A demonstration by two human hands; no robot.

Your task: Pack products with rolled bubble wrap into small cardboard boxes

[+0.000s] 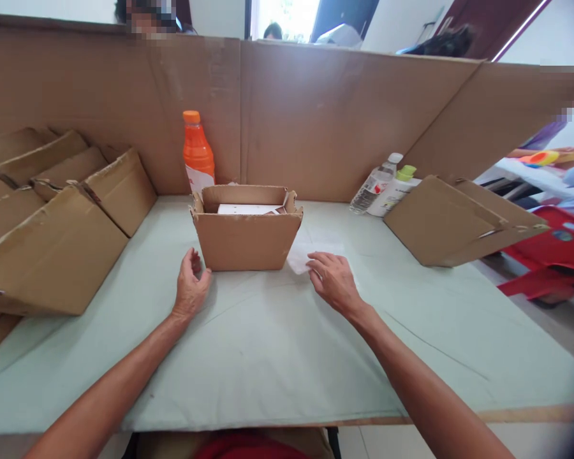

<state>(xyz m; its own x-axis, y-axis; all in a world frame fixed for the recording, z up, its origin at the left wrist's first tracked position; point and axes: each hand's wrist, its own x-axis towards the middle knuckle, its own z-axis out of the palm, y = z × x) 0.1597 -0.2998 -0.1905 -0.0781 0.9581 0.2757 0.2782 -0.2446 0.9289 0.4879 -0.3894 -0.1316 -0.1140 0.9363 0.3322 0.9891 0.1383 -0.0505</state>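
Observation:
A small open cardboard box (246,242) stands upright on the pale green tablecloth (268,357), with white card-like pieces (249,209) showing inside its top. My left hand (191,285) is beside the box's lower left corner, thumb apart from the curved fingers, holding nothing that I can see. To the right of the box, my right hand (333,280) is over a thin translucent plastic sheet (299,258) that lies on the cloth. Its fingers reach the sheet's near part; whether they grip it is hidden.
Several cardboard boxes (52,248) crowd the left side. An orange bottle (198,153) stands behind the small box. A clear water bottle (377,185) and a white bottle with green cap (395,191) lean beside a tilted cardboard box (449,223). A tall cardboard partition (325,121) closes the back.

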